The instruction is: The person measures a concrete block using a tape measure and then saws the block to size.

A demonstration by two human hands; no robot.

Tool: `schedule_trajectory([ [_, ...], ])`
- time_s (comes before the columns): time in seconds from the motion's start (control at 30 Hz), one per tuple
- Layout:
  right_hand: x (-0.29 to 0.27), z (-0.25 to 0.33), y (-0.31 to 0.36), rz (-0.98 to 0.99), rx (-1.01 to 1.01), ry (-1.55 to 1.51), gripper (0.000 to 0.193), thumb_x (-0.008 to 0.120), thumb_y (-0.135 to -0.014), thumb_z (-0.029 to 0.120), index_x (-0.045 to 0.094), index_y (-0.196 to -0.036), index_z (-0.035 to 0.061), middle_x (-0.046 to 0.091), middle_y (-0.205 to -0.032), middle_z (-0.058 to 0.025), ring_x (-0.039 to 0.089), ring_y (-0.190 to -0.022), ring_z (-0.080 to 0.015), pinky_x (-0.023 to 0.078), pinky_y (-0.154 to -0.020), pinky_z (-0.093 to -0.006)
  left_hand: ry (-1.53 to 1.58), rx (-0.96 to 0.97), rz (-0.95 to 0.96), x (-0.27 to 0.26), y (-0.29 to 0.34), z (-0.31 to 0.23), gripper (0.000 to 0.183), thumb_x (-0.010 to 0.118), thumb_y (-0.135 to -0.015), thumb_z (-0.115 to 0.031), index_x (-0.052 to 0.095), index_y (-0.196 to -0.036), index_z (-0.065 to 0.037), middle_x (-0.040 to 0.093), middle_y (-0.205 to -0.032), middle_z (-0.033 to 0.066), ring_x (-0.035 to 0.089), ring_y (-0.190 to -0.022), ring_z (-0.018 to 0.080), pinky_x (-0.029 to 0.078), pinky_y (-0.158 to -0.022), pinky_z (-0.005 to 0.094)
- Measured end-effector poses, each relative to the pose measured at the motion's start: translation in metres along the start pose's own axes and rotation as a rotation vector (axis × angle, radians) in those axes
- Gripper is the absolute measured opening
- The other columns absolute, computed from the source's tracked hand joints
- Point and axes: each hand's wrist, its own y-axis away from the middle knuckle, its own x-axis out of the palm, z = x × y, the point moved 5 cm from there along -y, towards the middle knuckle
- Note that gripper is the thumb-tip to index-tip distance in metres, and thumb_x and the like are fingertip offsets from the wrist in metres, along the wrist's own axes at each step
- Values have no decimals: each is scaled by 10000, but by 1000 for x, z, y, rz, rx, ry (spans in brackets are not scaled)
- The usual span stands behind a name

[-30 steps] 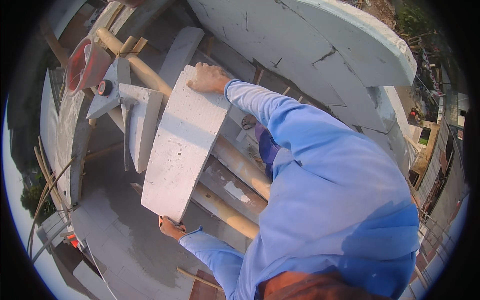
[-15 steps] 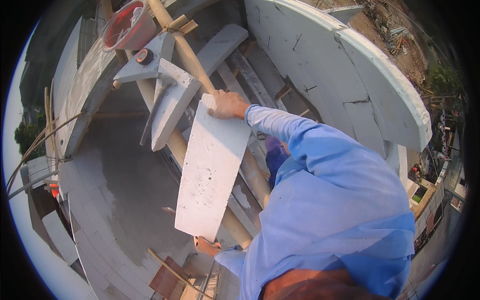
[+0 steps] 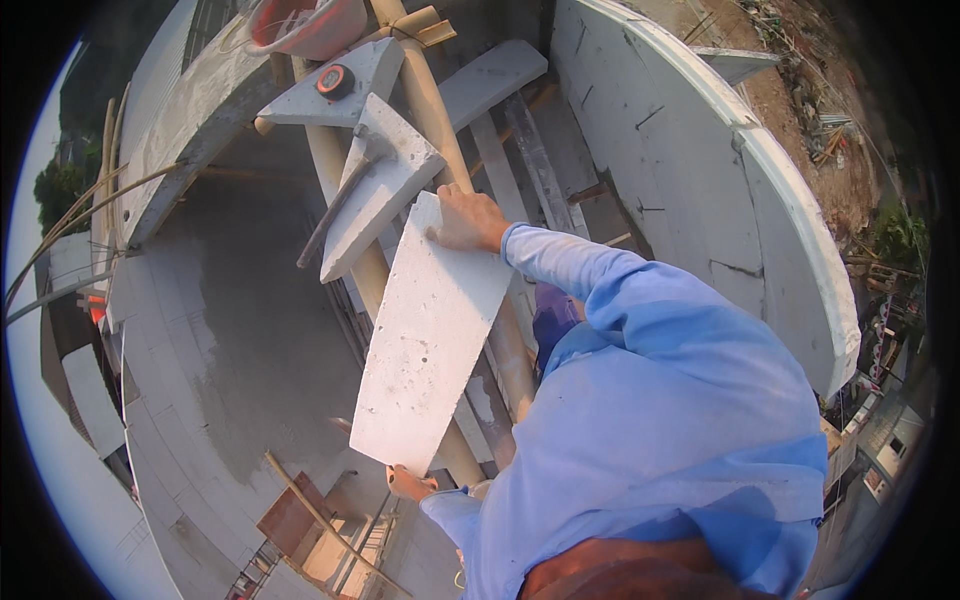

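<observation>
A long white lightweight concrete block (image 3: 425, 340) with small pits lies slanted across my front, over round wooden poles (image 3: 435, 110). My right hand (image 3: 470, 218) is closed round its far end, fingers over the top edge. At the near lower corner, my left hand (image 3: 408, 483) grips the block, its fingers partly hidden. Just beyond the far end, a hammer (image 3: 340, 205) rests on another block piece (image 3: 388, 205). A round black and orange tape measure (image 3: 335, 82) sits on a triangular block piece (image 3: 290, 100) behind that.
A red bucket (image 3: 310, 35) with something pale inside stands at the far left. A curved block wall (image 3: 690, 160) rises on the right, with metal pins sticking out. Grey floor (image 3: 270, 340) lies far below on the left, with planks (image 3: 325, 520) down there. Bent rods (image 3: 80, 240) jut in at the left.
The view has shifted, so the hammer, tape measure and bucket appear farther right. Both hands keep their hold on the block, which is tilted slightly more.
</observation>
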Motion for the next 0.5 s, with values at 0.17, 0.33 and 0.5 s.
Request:
schedule_trajectory([
  [0.17, -5, 5, -1, 53, 2, -7, 571, 611, -843, 402, 482, -1144, -67, 553, -1151, -253, 608, -1034, -377, 489, -881, -436, 24, 44, 26, -2, 5, -2, 311, 513, -803, -142, 598, -1012, 72, 655, -908, 167, 662, -682, 273, 492, -504, 398],
  [0.33, 3, -2, -11, 104, 9, -26, 551, 549, -905, 398, 462, -1194, -64, 524, -1174, -246, 608, -1034, -388, 491, -875, -442, -203, 45, -190, -23, 48, -44, 301, 535, -855, -155, 598, -1026, 85, 668, -970, 190, 693, -785, 290, 552, -585, 375],
  [0.5, 3, -3, -14, 164, 55, -34, 549, 531, -917, 379, 424, -1247, -47, 478, -1226, -239, 581, -1079, -405, 467, -910, -464, -9, 76, -432, -62, 102, -54, 270, 577, -872, -216, 603, -860, 52, 640, -801, 153, 644, -662, 240, 505, -549, 322],
])
